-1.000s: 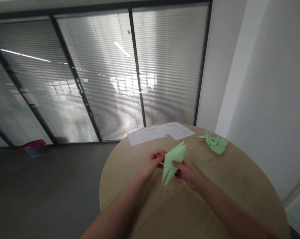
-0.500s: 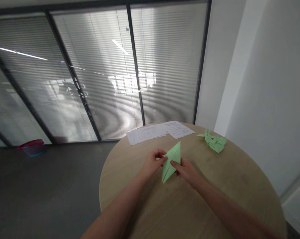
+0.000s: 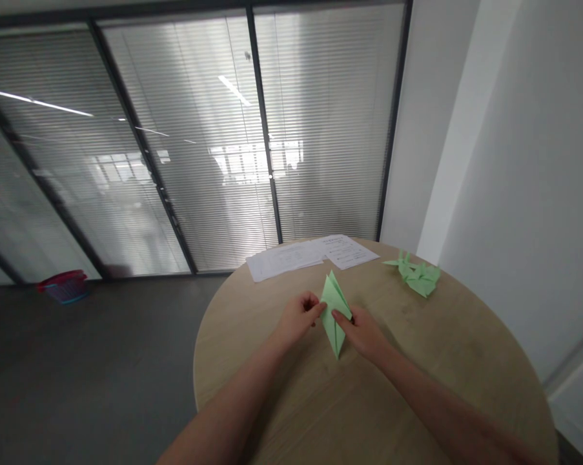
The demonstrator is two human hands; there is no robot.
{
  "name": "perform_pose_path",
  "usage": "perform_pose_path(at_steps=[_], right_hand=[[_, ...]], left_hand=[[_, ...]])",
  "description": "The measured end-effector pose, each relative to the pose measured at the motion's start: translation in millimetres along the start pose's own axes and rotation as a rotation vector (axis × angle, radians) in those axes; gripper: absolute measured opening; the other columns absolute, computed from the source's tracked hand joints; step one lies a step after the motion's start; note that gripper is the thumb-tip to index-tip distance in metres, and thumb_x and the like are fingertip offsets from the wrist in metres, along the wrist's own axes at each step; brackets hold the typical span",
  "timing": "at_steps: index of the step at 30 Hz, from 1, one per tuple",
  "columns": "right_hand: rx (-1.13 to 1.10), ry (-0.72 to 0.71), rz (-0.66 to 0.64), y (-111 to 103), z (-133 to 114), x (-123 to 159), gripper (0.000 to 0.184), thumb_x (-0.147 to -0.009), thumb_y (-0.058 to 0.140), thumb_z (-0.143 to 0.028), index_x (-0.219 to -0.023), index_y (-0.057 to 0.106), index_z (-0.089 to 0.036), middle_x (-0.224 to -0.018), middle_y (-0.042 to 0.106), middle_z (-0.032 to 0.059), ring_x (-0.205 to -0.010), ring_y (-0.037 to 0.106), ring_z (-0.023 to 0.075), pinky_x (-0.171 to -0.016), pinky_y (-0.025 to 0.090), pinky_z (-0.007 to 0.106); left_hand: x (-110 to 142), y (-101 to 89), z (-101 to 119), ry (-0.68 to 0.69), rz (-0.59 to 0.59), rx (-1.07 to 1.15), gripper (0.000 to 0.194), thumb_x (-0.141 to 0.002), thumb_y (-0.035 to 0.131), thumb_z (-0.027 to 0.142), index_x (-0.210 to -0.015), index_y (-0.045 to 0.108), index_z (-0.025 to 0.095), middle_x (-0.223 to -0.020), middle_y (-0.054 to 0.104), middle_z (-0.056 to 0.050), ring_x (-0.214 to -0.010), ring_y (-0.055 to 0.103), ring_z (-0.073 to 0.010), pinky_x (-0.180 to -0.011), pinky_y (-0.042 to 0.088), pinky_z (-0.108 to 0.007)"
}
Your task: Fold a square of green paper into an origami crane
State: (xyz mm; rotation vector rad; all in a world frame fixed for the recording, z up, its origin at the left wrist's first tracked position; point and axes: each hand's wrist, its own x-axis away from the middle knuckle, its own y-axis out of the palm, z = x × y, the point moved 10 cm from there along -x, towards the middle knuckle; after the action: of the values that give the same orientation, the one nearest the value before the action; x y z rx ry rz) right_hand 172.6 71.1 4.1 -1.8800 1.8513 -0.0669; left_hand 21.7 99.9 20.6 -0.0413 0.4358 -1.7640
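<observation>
A folded sheet of light green origami paper [image 3: 333, 309] is held between my two hands over the round table. It has a long diamond shape, with a split tip at the top and a slit down its lower half. My left hand [image 3: 303, 314] pinches its left edge between thumb and fingers. On the other side, my right hand [image 3: 361, 329] grips the right edge, its thumb lying on the front face and its fingers hidden behind the paper.
Several green folded paper pieces [image 3: 419, 278] lie together at the table's right rear. Printed white sheets [image 3: 291, 259] rest along the far edge of the wooden table [image 3: 417, 361]. On the floor at far left stands a red and blue basket [image 3: 64, 287]. A white wall borders the right side.
The green paper has turned from leaning right to a more upright position, its lower tip shifting right. Its top now shows two separate points. Both hands stay almost in place.
</observation>
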Motion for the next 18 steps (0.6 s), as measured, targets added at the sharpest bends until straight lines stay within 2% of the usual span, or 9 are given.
perform_pose_path(at_steps=[4, 11, 14, 18], right_hand=[[0.037, -0.013, 0.003, 0, -4, 1, 0.035, -0.088, 0.057, -0.049, -0.066, 0.06, -0.022, -0.065, 0.063, 0.0046, -0.061, 0.054, 0.0212, -0.058, 0.031, 0.03], [0.144, -0.039, 0.049, -3, -11, 5, 0.033, -0.088, 0.057, -0.046, -0.067, 0.061, -0.022, -0.062, 0.062, 0.0048, -0.058, 0.052, 0.0194, -0.057, 0.029, 0.03], [0.079, 0.004, 0.083, -7, -9, 4, 0.027, -0.086, 0.059, -0.045, -0.074, 0.064, -0.021, -0.071, 0.068, 0.0062, -0.066, 0.059, 0.0221, -0.061, 0.037, 0.03], [-0.203, 0.073, 0.091, -11, -2, 2, 0.03, -0.084, 0.061, -0.045, -0.099, 0.067, -0.02, -0.095, 0.074, 0.0078, -0.086, 0.067, 0.0265, -0.074, 0.049, 0.034]], left_hand=[[0, -0.3, -2, -0.001, -0.012, -0.107, 0.034, -0.081, 0.063, 0.049, -0.07, 0.054, 0.019, -0.06, 0.053, 0.003, -0.051, 0.05, -0.0112, -0.05, 0.042, -0.023], [2, -6.2, 10, 0.065, 0.047, -0.236, 0.032, -0.081, 0.063, 0.045, -0.064, 0.055, 0.019, -0.059, 0.053, 0.002, -0.056, 0.05, -0.0125, -0.053, 0.039, -0.024], [4, -3.1, 13, 0.068, 0.028, -0.107, 0.036, -0.082, 0.061, 0.05, -0.067, 0.056, 0.018, -0.061, 0.053, 0.001, -0.057, 0.052, -0.0133, -0.053, 0.043, -0.025], [7, 8.3, 18, 0.041, -0.065, 0.212, 0.038, -0.081, 0.063, 0.055, -0.077, 0.061, 0.017, -0.069, 0.059, -0.001, -0.066, 0.059, -0.0159, -0.053, 0.05, -0.026]])
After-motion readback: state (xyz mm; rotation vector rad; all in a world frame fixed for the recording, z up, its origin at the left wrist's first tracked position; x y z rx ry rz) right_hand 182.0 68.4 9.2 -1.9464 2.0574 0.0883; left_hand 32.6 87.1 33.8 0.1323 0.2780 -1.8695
